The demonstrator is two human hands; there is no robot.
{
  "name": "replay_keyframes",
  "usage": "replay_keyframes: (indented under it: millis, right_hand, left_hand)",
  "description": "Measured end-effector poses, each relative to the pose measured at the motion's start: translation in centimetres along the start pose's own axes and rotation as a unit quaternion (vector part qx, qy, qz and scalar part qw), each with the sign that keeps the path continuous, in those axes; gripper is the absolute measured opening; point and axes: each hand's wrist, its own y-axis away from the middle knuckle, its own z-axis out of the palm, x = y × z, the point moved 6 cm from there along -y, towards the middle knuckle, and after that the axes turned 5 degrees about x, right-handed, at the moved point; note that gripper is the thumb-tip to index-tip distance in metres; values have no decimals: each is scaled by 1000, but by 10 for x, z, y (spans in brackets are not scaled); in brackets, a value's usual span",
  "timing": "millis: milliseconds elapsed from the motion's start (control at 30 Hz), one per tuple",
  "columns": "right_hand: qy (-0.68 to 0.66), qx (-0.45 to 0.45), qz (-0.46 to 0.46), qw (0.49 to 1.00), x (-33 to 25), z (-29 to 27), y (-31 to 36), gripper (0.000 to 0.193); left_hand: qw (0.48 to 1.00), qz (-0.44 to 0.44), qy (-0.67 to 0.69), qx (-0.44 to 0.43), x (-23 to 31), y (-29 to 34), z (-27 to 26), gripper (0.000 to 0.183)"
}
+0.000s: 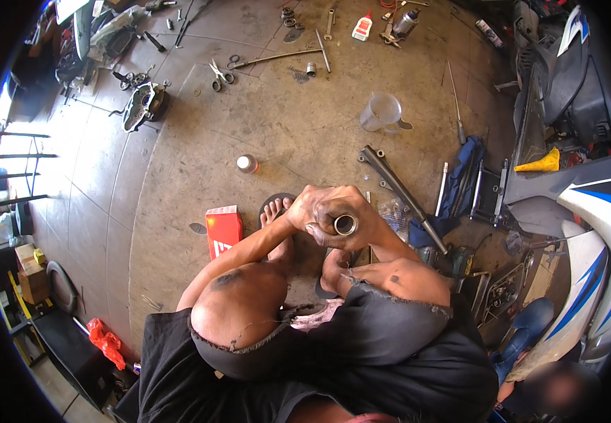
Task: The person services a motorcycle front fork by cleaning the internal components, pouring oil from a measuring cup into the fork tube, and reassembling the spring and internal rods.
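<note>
My two hands meet in front of my knees, around a metal tube (345,225) whose open round end points up toward me. My right hand (362,215) is closed around the tube just below that end. Pressed against it from the left, my left hand (310,209) is closed too, its fingers partly hidden. The tube's far part is out of sight behind the hands. A red box (223,229) lies on the floor left of my foot. Beyond the hands stands a small bottle with a white cap (247,164). A dark fork leg (405,199) lies just to the right.
Farther off are a clear measuring jug (381,111), scissors (221,75), a metal engine cover (144,106) and a white bottle with a red cap (362,28). A white and blue motorcycle (601,211) lines the right side. Another person (531,321) is at lower right.
</note>
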Motion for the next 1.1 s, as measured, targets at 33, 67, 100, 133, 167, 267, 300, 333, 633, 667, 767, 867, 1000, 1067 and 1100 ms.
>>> replay_keyframes:
  millis: [33, 67, 100, 133, 167, 267, 300, 333, 633, 667, 767, 867, 1000, 1067, 1100]
  right_hand:
    - [2, 0, 5, 1000, 3, 0, 1, 28]
    - [2, 10, 4, 1000, 7, 0, 3, 28]
    - [1, 20, 3, 1000, 10, 0, 3, 27]
    - [0, 29, 2, 1000, 14, 0, 4, 27]
    - [2, 28, 3, 1000, 18, -1, 6, 27]
    - [7, 28, 6, 1000, 26, -2, 9, 26]
    - [8, 31, 7, 999, 28, -2, 9, 26]
    - [8, 34, 5, 999, 27, -2, 8, 26]
    - [-1, 22, -2, 1000, 15, -7, 2, 26]
    - [9, 25, -3, 1000, 18, -6, 4, 25]
    - [46, 35, 2, 998, 25, -4, 14, 23]
    - [80, 49, 4, 996, 26, -6, 18, 24]
    - [131, 70, -15, 989, 28, -10, 19, 21]
    - [119, 84, -18, 989, 31, -6, 17, 21]
    - [121, 89, -22, 988, 30, -5, 18, 22]
  left_hand:
    - [1000, 2, -1, 3, -1, 1, 0, 40]
    - [1000, 4, 1, 1, -2, 0, 2, 40]
    - [1000, 5, 2, 1, -3, -1, 3, 40]
    - [1000, 7, 3, 2, -3, 0, 3, 40]
    - [1000, 9, 2, 2, -3, 0, 3, 40]
    - [1000, 11, -2, 6, -3, 2, 4, 40]
    - [1000, 12, -4, 8, -3, 3, 4, 40]
    - [1000, 14, -7, 9, -4, 3, 4, 40]
    - [998, 42, -38, 35, -6, 9, 3, 39]
    - [997, 51, -46, 45, -7, 11, 3, 39]
    - [994, 68, -69, 52, -19, 18, 7, 39]
    - [994, 23, -105, -26, -42, 31, 11, 37]
    - [988, 72, -134, 36, -25, 19, 5, 33]
    - [994, 38, -96, 28, -39, 27, 4, 32]
    - [995, 36, -90, 32, -39, 27, 5, 32]
